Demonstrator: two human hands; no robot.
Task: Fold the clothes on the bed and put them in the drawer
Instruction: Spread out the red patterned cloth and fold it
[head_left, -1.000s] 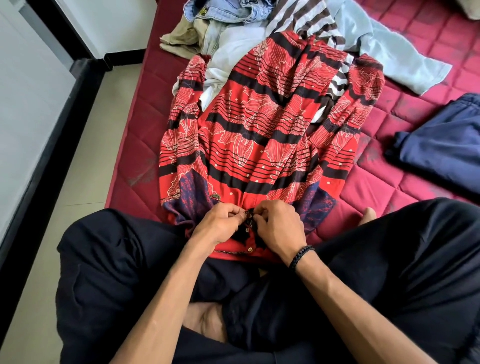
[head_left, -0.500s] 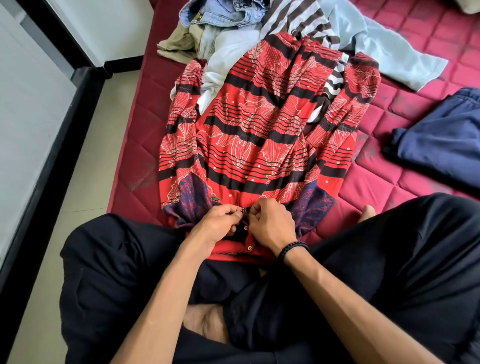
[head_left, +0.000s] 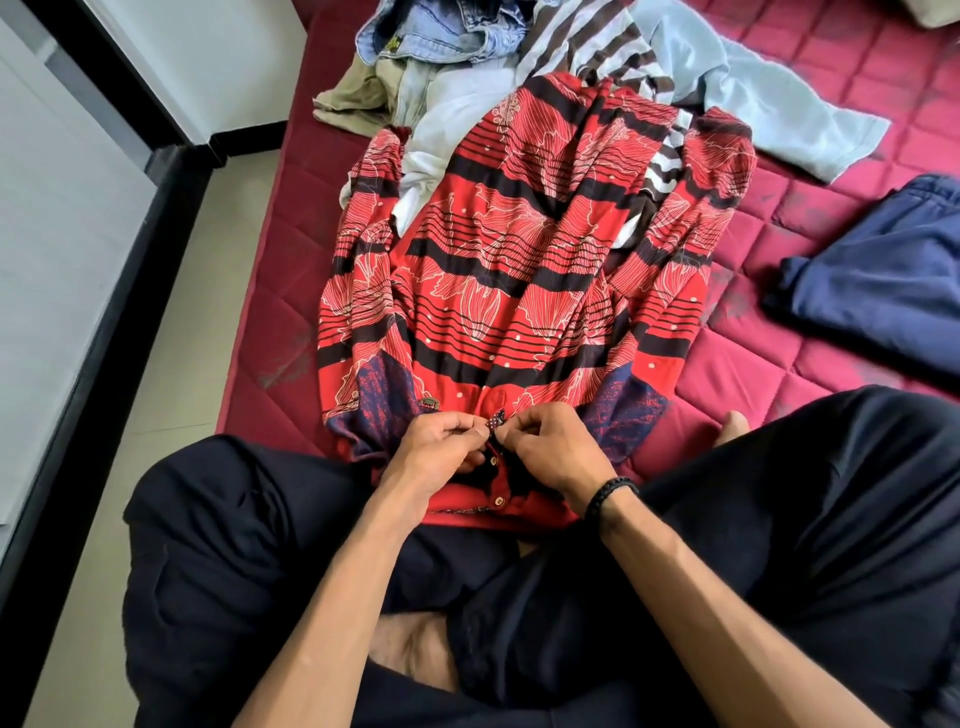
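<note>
red patterned shirt lies flat on the bed, collar end at the person's lap | change: almost none, both hands stay at the placket | left hand and right hand each pinch the placket in a narrow grip | judgement: buttoning continues, folding not yet begun | beyond the shirt: pile of clothes

Shirt lies spread on the bed, collar end nearest the person's lap. Both hands meet at its placket, left hand beside right hand, touching. Behind the shirt, a pile of clothes, partly under it. Off to the right, well apart, a folded garment. Floor on the left.
</note>
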